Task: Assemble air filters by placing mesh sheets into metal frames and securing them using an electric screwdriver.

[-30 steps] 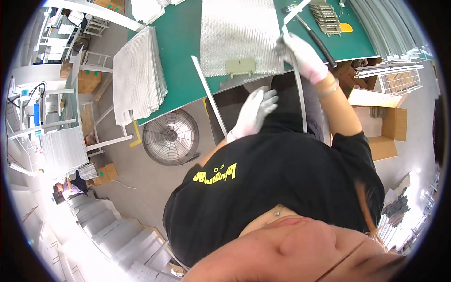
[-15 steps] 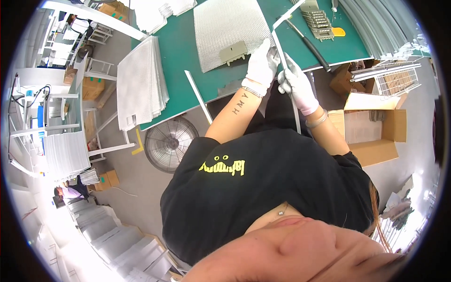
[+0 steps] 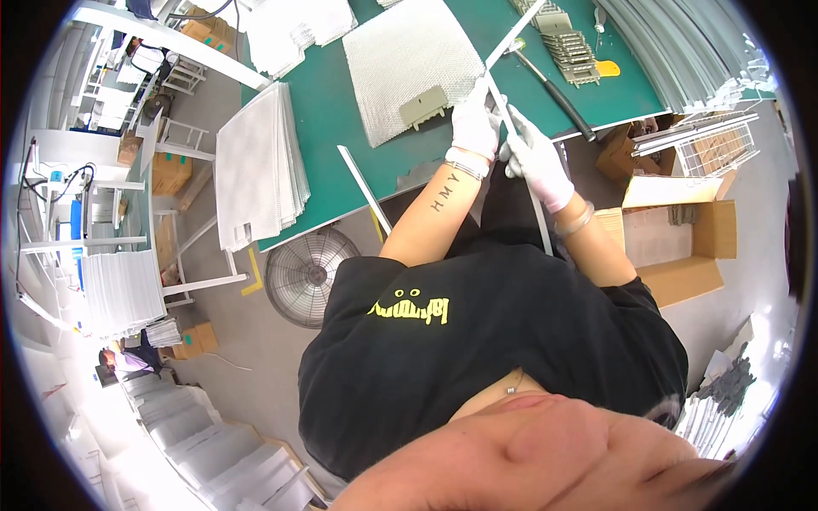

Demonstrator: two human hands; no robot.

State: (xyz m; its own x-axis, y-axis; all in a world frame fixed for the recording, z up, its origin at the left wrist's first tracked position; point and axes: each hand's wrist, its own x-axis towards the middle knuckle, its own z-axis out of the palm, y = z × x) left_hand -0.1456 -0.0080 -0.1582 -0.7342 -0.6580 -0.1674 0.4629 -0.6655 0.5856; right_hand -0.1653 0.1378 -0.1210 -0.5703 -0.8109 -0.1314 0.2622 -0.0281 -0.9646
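Both my hands wear white gloves and grip a long, thin, pale metal strip [image 3: 540,220]. It runs from near my body up over the table edge, meeting a second pale strip [image 3: 514,36] at an angle. My left hand [image 3: 474,128] is closed around it near that corner. Lower down, my right hand [image 3: 538,158] has its fingers curled on the same strip. Just left of my left hand, a grey-beige toothed metal plate [image 3: 423,107] lies on a silver mesh panel [image 3: 400,64]. What my left fingertips press is partly hidden.
On the green table [image 3: 328,128] lie a stack of mesh panels [image 3: 256,162], a black-handled hammer [image 3: 558,95] and a row of metal plates [image 3: 569,47]. Long grey profiles [image 3: 673,51] fill the right side. Below stand a floor fan [image 3: 313,274] and an open cardboard box [image 3: 682,277].
My left hand and the strips' corner have shifted slightly left. The view has moved a little, so the table things sit lower. Both hands keep their hold.
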